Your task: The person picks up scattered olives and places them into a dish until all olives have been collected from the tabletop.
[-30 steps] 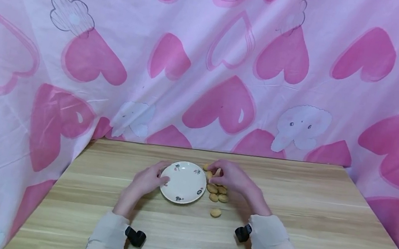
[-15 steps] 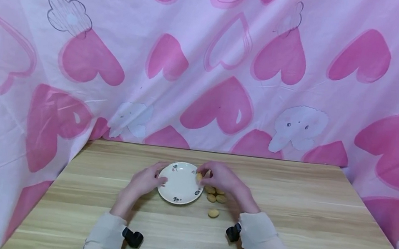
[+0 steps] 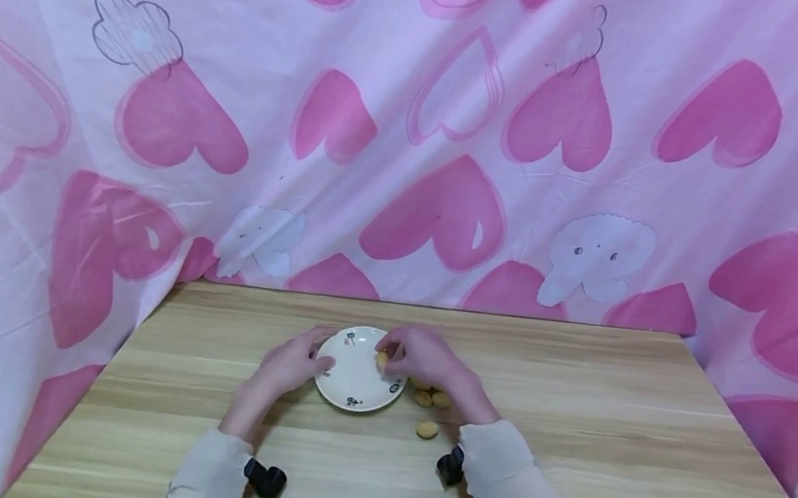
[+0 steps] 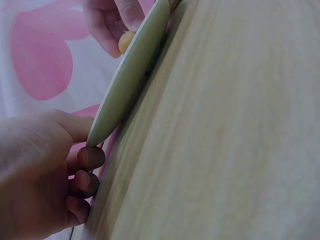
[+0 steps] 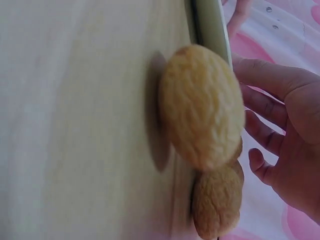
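Note:
A round white plate (image 3: 348, 379) with small dark prints on its rim lies on the table. My left hand (image 3: 289, 365) grips its left rim, thumb on top; in the left wrist view the other fingers curl below the plate's edge (image 4: 132, 77). Over the plate's right part, my right hand (image 3: 422, 361) pinches a tan walnut (image 3: 382, 360) between thumb and fingers. That walnut (image 4: 126, 42) shows just above the rim in the left wrist view. Beside the plate, several walnuts (image 3: 440, 399) lie partly hidden under my right hand. One wrinkled walnut (image 5: 202, 107) lies nearer the front, apart from the others.
The wooden table (image 3: 339, 477) reaches back to a pink and white heart-print cloth (image 3: 437, 212), which hangs behind it and at both sides. Black wrist cameras (image 3: 266, 480) sit at both sleeve cuffs.
My right hand has picked up a walnut from the group and carried it left over the plate. My left hand keeps its grip on the rim.

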Demonstrator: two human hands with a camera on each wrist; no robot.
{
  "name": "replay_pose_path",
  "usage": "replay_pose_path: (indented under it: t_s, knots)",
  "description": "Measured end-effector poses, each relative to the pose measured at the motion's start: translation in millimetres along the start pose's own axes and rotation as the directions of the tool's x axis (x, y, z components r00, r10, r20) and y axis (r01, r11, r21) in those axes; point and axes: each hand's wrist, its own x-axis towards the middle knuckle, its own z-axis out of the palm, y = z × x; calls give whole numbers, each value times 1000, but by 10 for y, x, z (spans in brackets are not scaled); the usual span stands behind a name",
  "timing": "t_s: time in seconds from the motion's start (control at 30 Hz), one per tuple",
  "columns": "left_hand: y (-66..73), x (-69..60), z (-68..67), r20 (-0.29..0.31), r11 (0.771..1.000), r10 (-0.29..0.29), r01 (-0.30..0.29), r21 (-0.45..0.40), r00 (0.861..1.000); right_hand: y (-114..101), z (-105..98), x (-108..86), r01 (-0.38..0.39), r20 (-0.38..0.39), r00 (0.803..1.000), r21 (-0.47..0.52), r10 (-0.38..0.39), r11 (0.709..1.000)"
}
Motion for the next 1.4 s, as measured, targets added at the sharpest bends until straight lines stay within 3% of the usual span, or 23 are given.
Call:
replay_pose_path:
  t_s: [0.27, 0.47, 1.1, 1.4]
  knots:
    - [-7, 21, 2, 2, 1000, -2, 2, -7, 1000, -36, 70, 61, 47, 1, 999, -99, -47, 994]
    - [-24, 19, -9, -1, 1000, -9, 9, 2, 1000, -41, 121, 88, 57, 10, 998, -120, -56, 991]
    - [2, -11, 14, 3, 999, -34, 34, -34, 999, 61, -54, -84, -2, -41, 999, 76, 5, 997]
    - [2, -11, 7, -5, 999, -38, 37, -37, 999, 170, -135, -87, -35, -60, 997, 119, 42, 992]
